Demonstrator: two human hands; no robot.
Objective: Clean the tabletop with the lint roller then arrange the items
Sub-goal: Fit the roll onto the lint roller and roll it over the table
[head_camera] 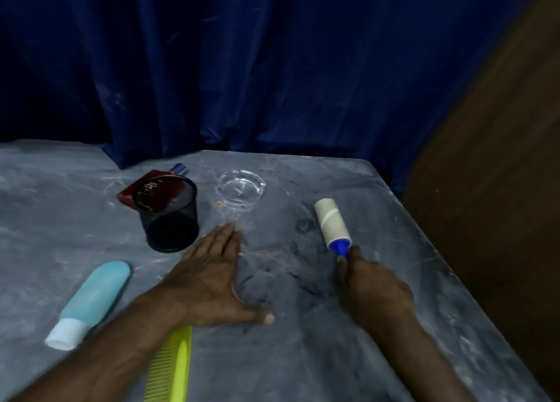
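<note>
My right hand (374, 288) grips the blue handle of the lint roller (331, 224), whose cream roll rests on the grey marbled tabletop (303, 356) and points away from me. Dark hair strands and pale specks (263, 276) lie on the surface between my hands. My left hand (212, 277) lies flat on the table, fingers together and thumb spread, holding nothing. A black mesh cup (169, 217) stands just beyond its fingertips. A clear glass ashtray (241, 191) sits at the back centre.
A light blue bottle with a white cap (91, 301) lies at the left. A yellow-green comb (172, 368) lies partly under my left forearm. A red perfume bottle (145, 188) lies behind the mesh cup. A blue curtain hangs behind; the table's right edge borders a brown surface.
</note>
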